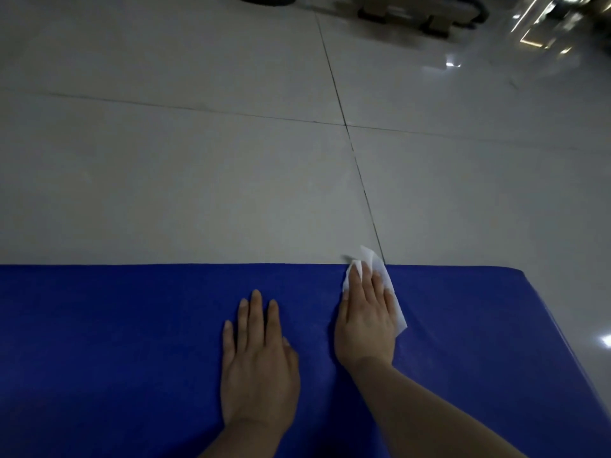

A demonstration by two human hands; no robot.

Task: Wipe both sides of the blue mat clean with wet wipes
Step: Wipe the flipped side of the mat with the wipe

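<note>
Blue mat lies flat on grey tiled floor. Left hand rests flat on mat, fingers straight. Right hand presses white wet wipe flat onto mat at its far edge; wipe tip pokes past edge over floor. Blurred dark objects at top of view.

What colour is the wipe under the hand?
The wet wipe is white, seen in the head view.
</note>
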